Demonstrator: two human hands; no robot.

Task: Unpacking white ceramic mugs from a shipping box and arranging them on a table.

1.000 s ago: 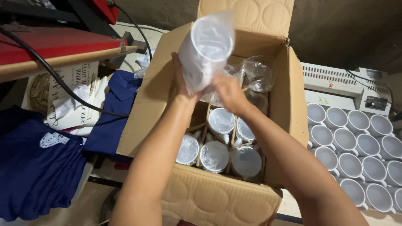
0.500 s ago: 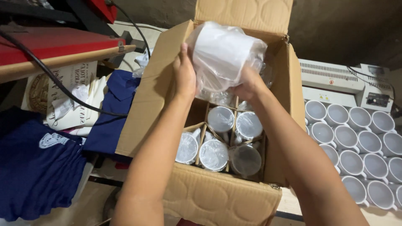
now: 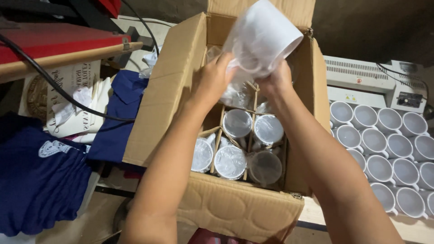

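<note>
The mug (image 3: 266, 38), white and partly in a clear plastic bag (image 3: 237, 72), sits tilted between my two hands above the open cardboard box (image 3: 239, 212), its mouth turned up and to the right. My left hand (image 3: 212, 79) is closed on the bag at the mug's lower left, fingers curled into the plastic. My right hand (image 3: 276, 79) grips the mug from underneath, thumb and fingers pressed to its base. Straight below my grip, inside the box, more bagged mugs (image 3: 238, 123) stand upright in cardboard dividers (image 3: 219, 138), mouths up. To the right of my right arm, outside the box, rows of bare white mugs (image 3: 384, 149) stand close together, with a white machine (image 3: 370, 83) behind them. To the left of my left arm lie dark blue shirts (image 3: 40, 180), and a black cable (image 3: 54, 88) runs across printed papers (image 3: 74, 106).
</note>
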